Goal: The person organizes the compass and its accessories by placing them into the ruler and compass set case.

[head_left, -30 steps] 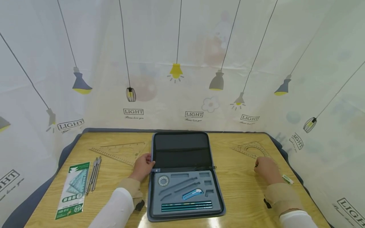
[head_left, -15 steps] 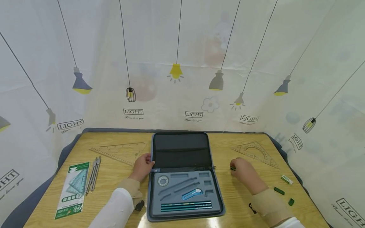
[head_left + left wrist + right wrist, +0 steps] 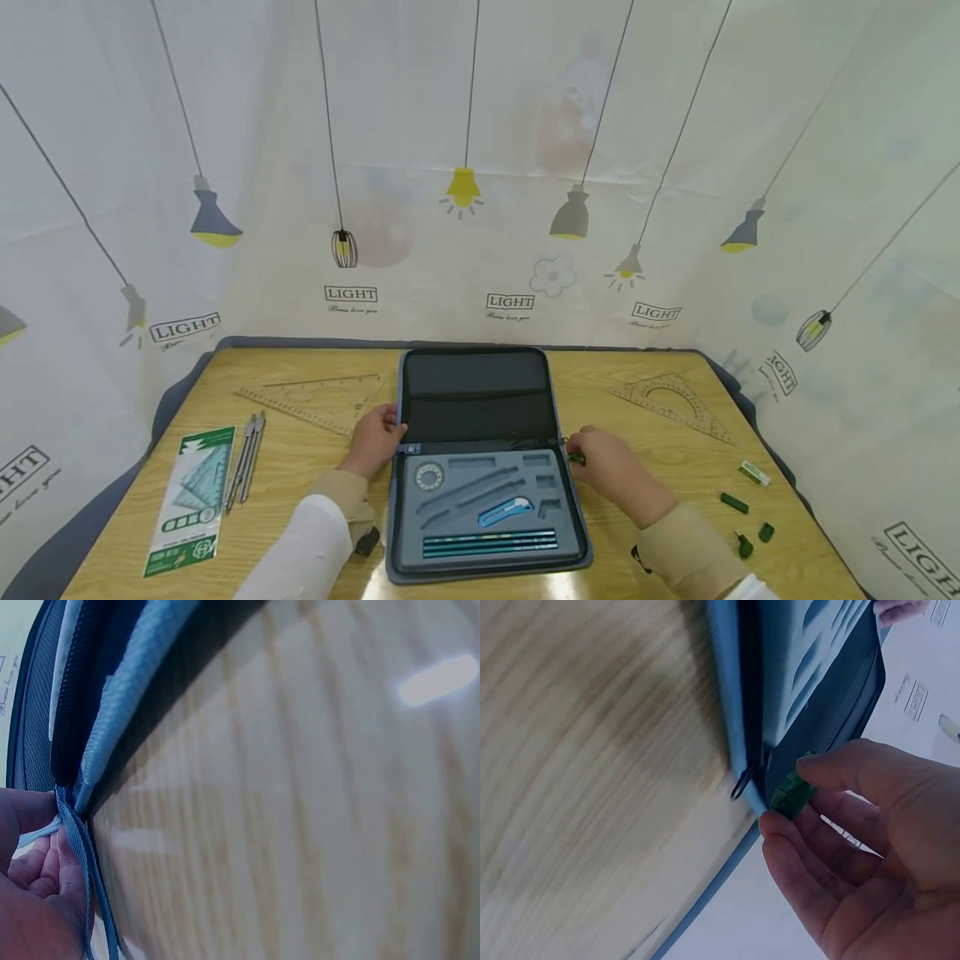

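The zippered case (image 3: pixel 476 417) lies open mid-table, its grey foam tray (image 3: pixel 411 546) nearest me. In the tray are several dark green pencils (image 3: pixel 491 543), a blue utility knife (image 3: pixel 506 511) and a white ring (image 3: pixel 429 477). My left hand (image 3: pixel 372 442) holds the case's left edge by the hinge; the left wrist view shows thumb and fingers pinching the edge, with blue straps (image 3: pixel 79 832) hanging there. Between thumb and fingertips, my right hand (image 3: pixel 615 468) pinches a small green block (image 3: pixel 791 796) just outside the case's right edge, beside the zipper pull (image 3: pixel 742 782). Its exact kind is unclear.
Right of the case lie a clear set square (image 3: pixel 675 404), a green-and-white eraser (image 3: pixel 754 473) and small green pieces (image 3: pixel 734 502). To the left are another set square (image 3: pixel 315 400), metal compasses (image 3: pixel 245 458) and a green-and-white packet (image 3: pixel 191 500). A printed curtain (image 3: pixel 420 250) surrounds the table.
My right hand has moved left from beside the right set square to the case's right edge, carrying the green block. Small green pieces under the arm have come into view. The left hand stays put.
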Motion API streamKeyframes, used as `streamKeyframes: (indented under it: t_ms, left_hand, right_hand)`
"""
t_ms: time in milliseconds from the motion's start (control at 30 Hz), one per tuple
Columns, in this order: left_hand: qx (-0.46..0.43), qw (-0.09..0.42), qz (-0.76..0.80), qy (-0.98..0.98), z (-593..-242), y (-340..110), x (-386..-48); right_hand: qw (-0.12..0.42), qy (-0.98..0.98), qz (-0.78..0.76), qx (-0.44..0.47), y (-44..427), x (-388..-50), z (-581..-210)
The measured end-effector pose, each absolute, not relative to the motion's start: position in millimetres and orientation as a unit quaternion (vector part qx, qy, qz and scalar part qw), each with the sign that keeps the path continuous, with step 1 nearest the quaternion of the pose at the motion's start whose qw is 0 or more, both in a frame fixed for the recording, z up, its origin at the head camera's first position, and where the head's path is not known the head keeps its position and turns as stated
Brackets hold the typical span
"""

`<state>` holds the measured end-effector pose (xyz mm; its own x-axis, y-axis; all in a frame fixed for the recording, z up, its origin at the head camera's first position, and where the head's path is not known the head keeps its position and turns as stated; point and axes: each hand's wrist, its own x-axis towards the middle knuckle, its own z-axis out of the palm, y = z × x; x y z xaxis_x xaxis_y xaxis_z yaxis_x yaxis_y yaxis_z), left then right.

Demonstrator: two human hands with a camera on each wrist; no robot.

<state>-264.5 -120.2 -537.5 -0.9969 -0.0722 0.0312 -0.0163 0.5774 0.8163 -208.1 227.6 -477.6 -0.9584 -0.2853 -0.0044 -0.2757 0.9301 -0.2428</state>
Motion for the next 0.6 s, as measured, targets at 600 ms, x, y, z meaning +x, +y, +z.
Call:
streamKeyframes:
  t_ms: [600]
  left_hand:
    - [0.024,0.022,-0.466,-0.884,-537.3,-120.0,-264.3]
  right_hand:
    - [0.008,0.964,-0.062,-0.260,193.7,-188.5,-484.6]
